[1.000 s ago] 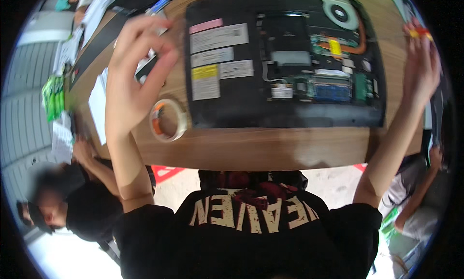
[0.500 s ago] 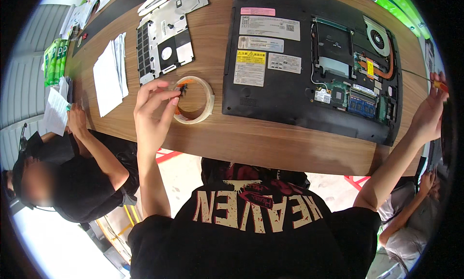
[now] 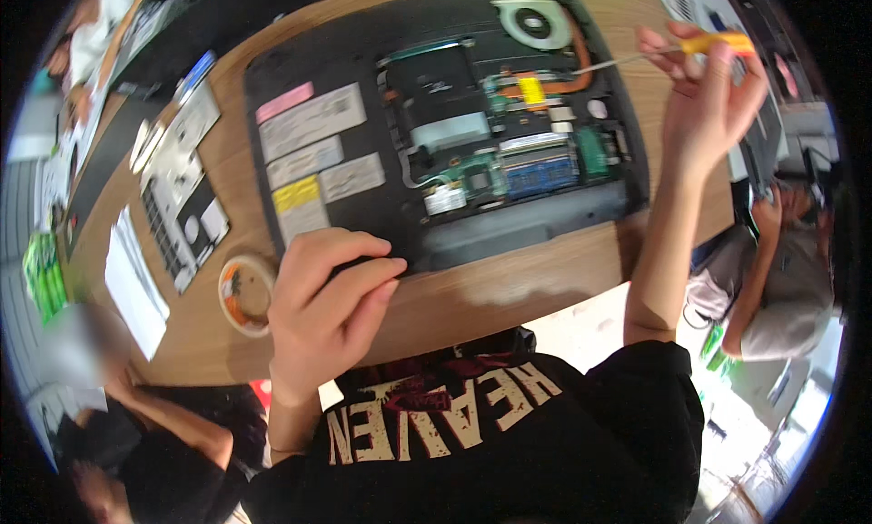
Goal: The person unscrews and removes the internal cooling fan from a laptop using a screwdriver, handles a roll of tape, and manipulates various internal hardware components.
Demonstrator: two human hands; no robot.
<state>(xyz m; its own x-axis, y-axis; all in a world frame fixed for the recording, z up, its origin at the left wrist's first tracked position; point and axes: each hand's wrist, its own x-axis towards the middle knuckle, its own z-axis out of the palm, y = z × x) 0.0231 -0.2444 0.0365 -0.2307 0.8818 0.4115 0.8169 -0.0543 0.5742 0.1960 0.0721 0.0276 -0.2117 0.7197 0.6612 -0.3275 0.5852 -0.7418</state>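
A black laptop (image 3: 345,224) lies bottom-up on the table with its inner parts bare: a round fan (image 3: 534,21), a copper heat pipe (image 3: 581,56) and a blue memory module (image 3: 540,176). My right hand (image 3: 704,102) grips a screwdriver (image 3: 718,44) by its yellow-orange handle. The shaft points left, its tip over the area by the heat pipe; contact cannot be made out. My left hand (image 3: 331,306) is at the laptop's near left edge, thumb and fingers pinched together. Whatever the pinch may hold is too small or hidden to name.
A tape roll (image 3: 227,297) lies left of my left hand. Farther left are the removed bottom cover (image 3: 162,217) and a stack of white papers (image 3: 127,279). Another person's arm (image 3: 182,426) is at the lower left; a seated person (image 3: 790,288) is at the right.
My left hand has left the tape roll, where small dark screws were, and moved right to the laptop. My right hand has brought the screwdriver in over the laptop. The view has turned right.
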